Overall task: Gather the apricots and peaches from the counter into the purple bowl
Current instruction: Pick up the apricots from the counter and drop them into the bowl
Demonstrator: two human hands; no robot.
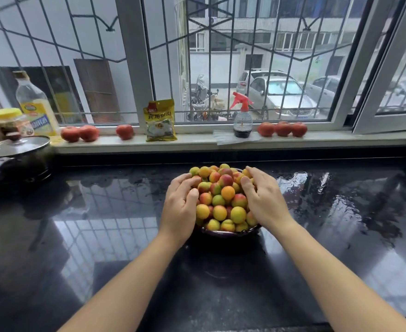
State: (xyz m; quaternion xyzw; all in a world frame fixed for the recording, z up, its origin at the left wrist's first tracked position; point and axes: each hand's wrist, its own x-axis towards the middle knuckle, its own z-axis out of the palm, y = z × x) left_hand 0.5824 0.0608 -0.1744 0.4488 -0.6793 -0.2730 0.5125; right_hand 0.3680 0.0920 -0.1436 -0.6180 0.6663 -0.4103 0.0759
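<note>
Purple bowl heaped with fruit | left hand and right hand cup pile, fingers loosely spread, gripping nothing | steady gently, avoid spills.

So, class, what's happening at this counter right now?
A person has both hands on a heap of apricots and peaches piled high in the purple bowl on the black counter. The left hand and right hand cup the pile's sides. Six red fruits sit on the windowsill.
</note>
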